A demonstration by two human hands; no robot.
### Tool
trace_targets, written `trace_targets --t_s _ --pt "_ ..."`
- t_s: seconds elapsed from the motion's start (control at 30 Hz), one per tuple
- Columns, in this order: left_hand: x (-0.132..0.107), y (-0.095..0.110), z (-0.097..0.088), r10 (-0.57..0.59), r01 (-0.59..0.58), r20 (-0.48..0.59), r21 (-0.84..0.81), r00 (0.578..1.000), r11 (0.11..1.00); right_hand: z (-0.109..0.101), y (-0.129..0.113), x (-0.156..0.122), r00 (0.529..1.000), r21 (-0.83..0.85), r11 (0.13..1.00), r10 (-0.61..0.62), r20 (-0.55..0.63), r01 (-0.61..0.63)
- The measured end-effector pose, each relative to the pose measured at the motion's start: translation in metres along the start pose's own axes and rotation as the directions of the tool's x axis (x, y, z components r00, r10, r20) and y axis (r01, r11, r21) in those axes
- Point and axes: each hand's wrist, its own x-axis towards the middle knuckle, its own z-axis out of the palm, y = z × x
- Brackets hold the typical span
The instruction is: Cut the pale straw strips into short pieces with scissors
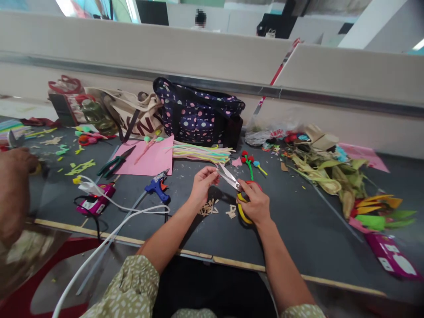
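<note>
My right hand (254, 204) grips the yellow handles of a pair of scissors (232, 179), blades open and pointing up-left. My left hand (202, 183) pinches a small piece I cannot make out right at the blade tips. Below the hands, small tan cut bits (209, 207) lie scattered on the dark grey table (298, 229).
A blue glue gun (158, 185) with white cable, green pliers (114, 164) on pink paper (149, 157), pastel sticks (198, 152), a dotted bag (198, 115) and dried leaves (324, 174) surround me. Another person's arm (13, 190) is at the left.
</note>
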Motion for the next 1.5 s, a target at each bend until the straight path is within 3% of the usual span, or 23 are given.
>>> trace_targets --t_s 0.4,0.67,0.97,1.2,1.5 --pt "-0.001 -0.003 0.001 -0.001 0.001 -0.005 -0.071 1.0 0.997 -0.002 -0.008 0.003 0.999 -0.156 0.987 -0.039 0.027 0.043" --pt "-0.004 -0.001 0.006 -0.079 0.073 -0.04 -0.133 0.996 0.989 0.001 -0.008 0.001 0.999 -0.138 0.99 -0.037 0.033 0.041" --pt "-0.002 -0.007 0.003 -0.072 0.058 -0.104 -0.136 0.992 0.989 0.004 -0.008 -0.001 0.997 -0.165 0.985 -0.043 0.066 0.053" --pt "-0.002 -0.004 0.004 -0.074 0.057 -0.127 -0.136 0.989 0.989 0.004 -0.01 0.0 0.997 -0.184 0.98 -0.07 0.028 0.074" --pt "-0.002 -0.006 0.004 -0.098 0.077 -0.14 -0.147 0.985 0.986 0.007 -0.008 -0.001 0.998 -0.166 0.986 -0.018 0.056 0.027"
